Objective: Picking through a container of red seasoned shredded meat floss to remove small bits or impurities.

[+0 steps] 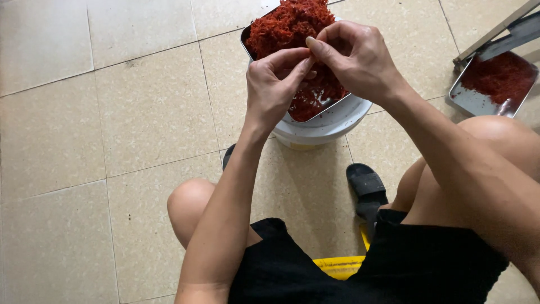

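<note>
Both hands meet above a metal tray point(332, 107) heaped with red shredded stuff point(289, 25), set on a white bucket point(329, 126). The left hand point(273, 84) and right hand point(357, 59) pinch fingertips together; whatever their grip holds is too small to tell.

Both hands, left point(274, 84) and right point(354, 59), fingertips pinched together above steel tray point(332, 104) of red shreds point(287, 25); tray on white bucket point(326, 126)

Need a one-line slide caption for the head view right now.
Seated person's left hand and right hand pinch together over a metal tray of red shreds resting on a white bucket.
</note>
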